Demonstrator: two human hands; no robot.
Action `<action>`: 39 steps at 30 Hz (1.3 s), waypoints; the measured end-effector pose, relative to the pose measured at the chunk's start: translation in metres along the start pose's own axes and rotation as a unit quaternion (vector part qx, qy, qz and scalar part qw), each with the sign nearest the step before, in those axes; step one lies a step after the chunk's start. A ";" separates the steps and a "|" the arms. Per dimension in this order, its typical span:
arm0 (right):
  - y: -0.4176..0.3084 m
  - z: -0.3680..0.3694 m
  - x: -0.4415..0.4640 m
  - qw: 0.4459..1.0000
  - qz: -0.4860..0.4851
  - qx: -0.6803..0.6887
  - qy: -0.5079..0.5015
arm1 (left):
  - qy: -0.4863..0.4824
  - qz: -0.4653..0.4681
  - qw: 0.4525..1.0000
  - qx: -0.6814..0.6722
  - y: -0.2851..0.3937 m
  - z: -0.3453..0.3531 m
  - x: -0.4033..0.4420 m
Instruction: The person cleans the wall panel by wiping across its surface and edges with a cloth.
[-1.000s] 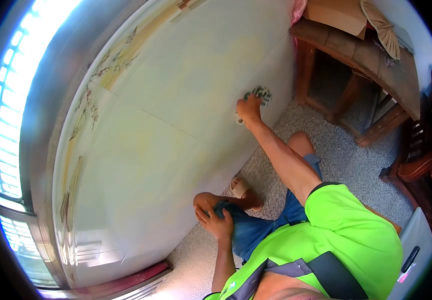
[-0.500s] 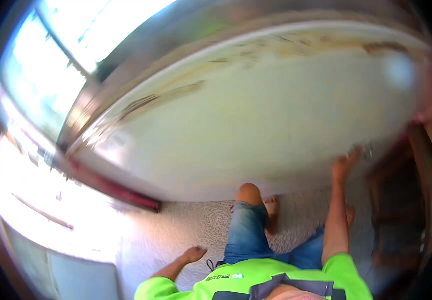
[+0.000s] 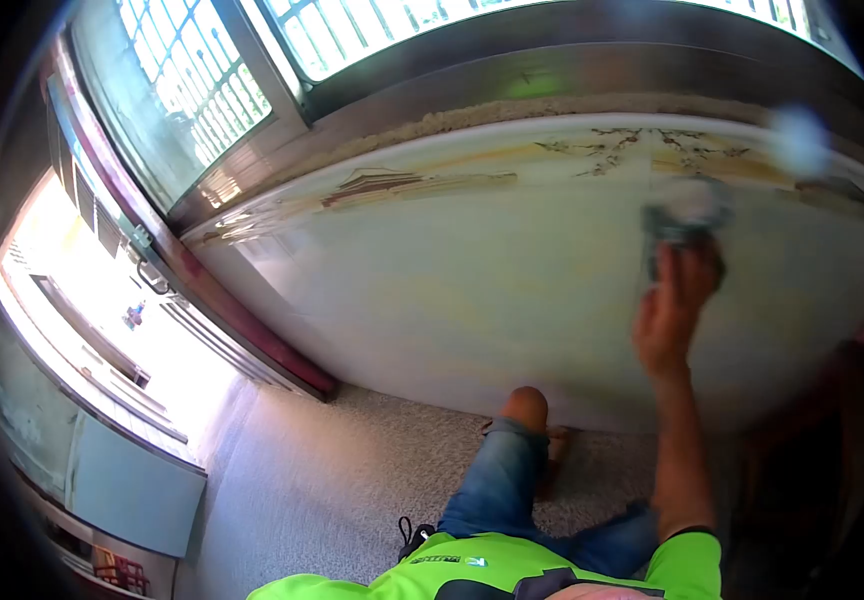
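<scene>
My right hand (image 3: 672,300) reaches up in front of the pale wall panel (image 3: 472,270). Its fingers are closed on a small dark grey-green object with a pale rounded part (image 3: 687,215); motion blurs it too much to tell its kind. The object is close to the panel, below a painted branch with blossoms (image 3: 692,150); I cannot tell whether it touches the surface. My left hand is out of sight, and only the green sleeve (image 3: 302,588) shows on that side.
A barred window (image 3: 382,30) runs above the panel. To the left, an open doorway (image 3: 102,290) lets in bright light beside a dark red frame strip (image 3: 252,320). Dark wooden furniture (image 3: 802,440) stands at the right. My bent knee (image 3: 525,405) is near the panel's lower edge.
My right hand has moved up the panel with the object, from low at the right to near the painted branch. My left hand has left the view. The camera view has shifted.
</scene>
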State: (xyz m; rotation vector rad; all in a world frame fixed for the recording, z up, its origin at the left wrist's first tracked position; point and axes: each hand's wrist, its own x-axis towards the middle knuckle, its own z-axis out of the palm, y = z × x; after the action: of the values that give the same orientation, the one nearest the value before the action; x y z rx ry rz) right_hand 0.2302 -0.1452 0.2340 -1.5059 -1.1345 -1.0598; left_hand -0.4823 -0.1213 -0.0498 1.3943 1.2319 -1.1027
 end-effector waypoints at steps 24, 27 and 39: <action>-0.121 0.110 -0.023 0.915 -0.280 0.052 -0.286 | 0.018 0.011 0.999 -0.039 0.027 0.113 -0.005; -0.167 0.149 -0.008 0.896 -0.312 0.132 -0.287 | 0.016 0.007 0.998 -0.068 0.043 0.124 -0.002; -0.274 0.273 -0.008 0.765 -0.400 0.266 -0.428 | 0.051 -0.021 0.975 -0.217 0.079 0.152 -0.066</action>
State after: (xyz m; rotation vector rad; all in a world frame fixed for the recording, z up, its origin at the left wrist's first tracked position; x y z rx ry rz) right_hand -0.0127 0.1564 0.2247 -0.9895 -2.6303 -0.3809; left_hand -0.4154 -0.2859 -0.0013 1.1029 1.4765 -0.7363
